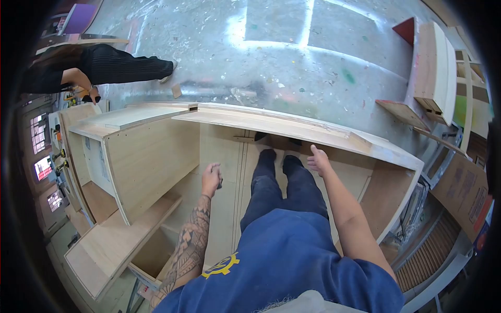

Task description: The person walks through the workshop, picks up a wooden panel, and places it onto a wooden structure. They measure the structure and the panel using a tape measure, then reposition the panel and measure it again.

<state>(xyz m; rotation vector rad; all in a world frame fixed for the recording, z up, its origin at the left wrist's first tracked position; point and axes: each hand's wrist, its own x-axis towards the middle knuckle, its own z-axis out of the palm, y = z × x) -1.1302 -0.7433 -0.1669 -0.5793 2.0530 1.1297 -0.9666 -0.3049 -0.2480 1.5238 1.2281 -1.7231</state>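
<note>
My left hand (211, 179) is closed in the air over the inside of a large plywood cabinet. Something small and dark shows at its palm side, too small to name. Above the cabinet's long front board (292, 130), on its near side, my right hand (318, 159) hangs with fingers stretched out and thumb apart, holding nothing. My feet stand within the cabinet frame on its pale wooden panel (216, 151). An upright plywood panel (151, 161) rises left of my left hand.
A person in dark trousers (125, 65) stands at the far left. Wooden box parts (436, 73) lean at the right, above a cardboard box (462, 188). A plywood board (122, 235) juts out at lower left. The concrete floor (209, 52) is paint-spotted.
</note>
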